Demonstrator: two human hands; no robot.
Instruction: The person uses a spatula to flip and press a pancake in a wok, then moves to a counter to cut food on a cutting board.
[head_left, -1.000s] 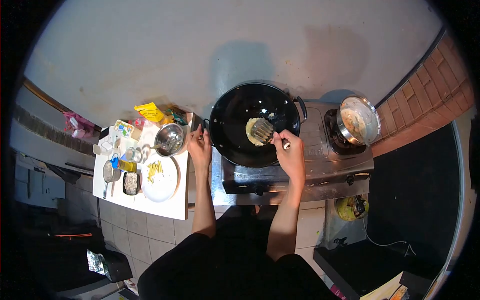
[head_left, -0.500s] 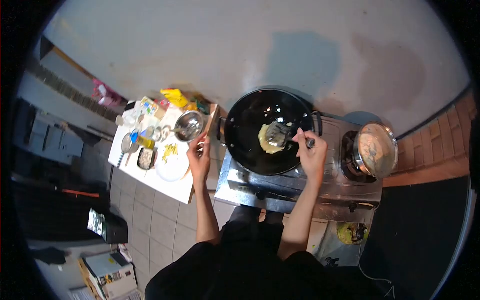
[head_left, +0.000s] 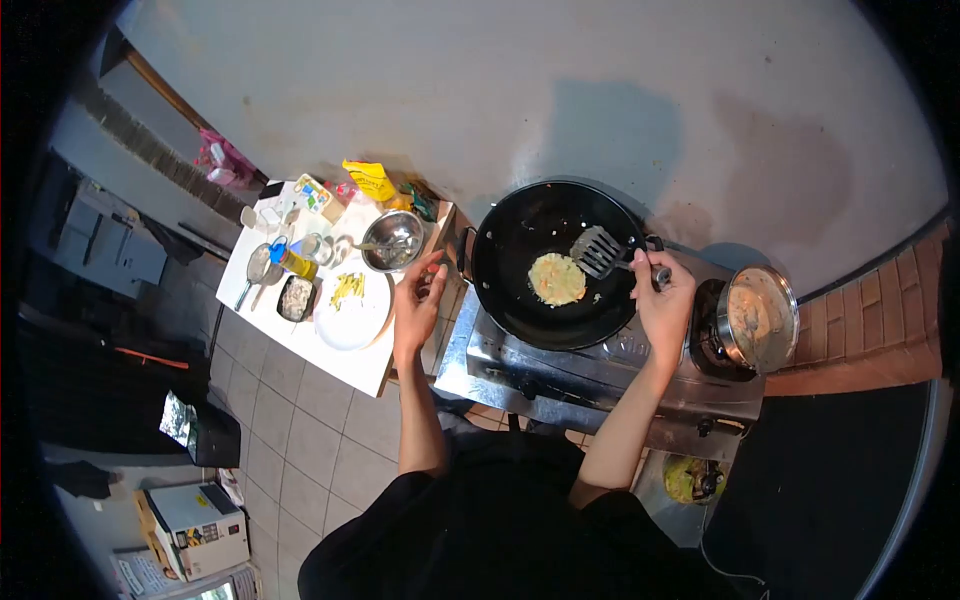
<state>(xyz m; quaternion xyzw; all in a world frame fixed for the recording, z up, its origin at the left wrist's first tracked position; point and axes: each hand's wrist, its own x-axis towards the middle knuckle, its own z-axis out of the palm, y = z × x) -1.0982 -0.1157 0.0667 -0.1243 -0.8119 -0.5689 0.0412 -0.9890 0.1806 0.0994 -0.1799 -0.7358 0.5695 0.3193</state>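
Observation:
My right hand (head_left: 665,300) is closed around the handle of a slotted spatula (head_left: 598,250), whose blade is over the black wok (head_left: 510,310). A round, pale yellow-green pancake (head_left: 557,279) lies flat in the wok, just left of the blade. My left hand (head_left: 418,300) hovers between the wok and the side table, its fingers loosely bent and apart, with nothing visible in it. Nearest to it are a metal bowl (head_left: 405,228) with a utensil inside and a white plate (head_left: 350,325) bearing yellowish strips.
On the stove's right burner sits a metal pot (head_left: 735,345) of orange-tinted batter. The white side table (head_left: 345,370) holds a blue-capped yellow bottle (head_left: 300,265), a small dark dish (head_left: 297,298), a strainer (head_left: 258,265) and a yellow bag (head_left: 370,180). A brick ledge (head_left: 850,335) borders the right.
The spatula has moved off the pancake to its upper right, leaving it lying flat and fully visible. My right hand has shifted right. The whole view has also shifted slightly.

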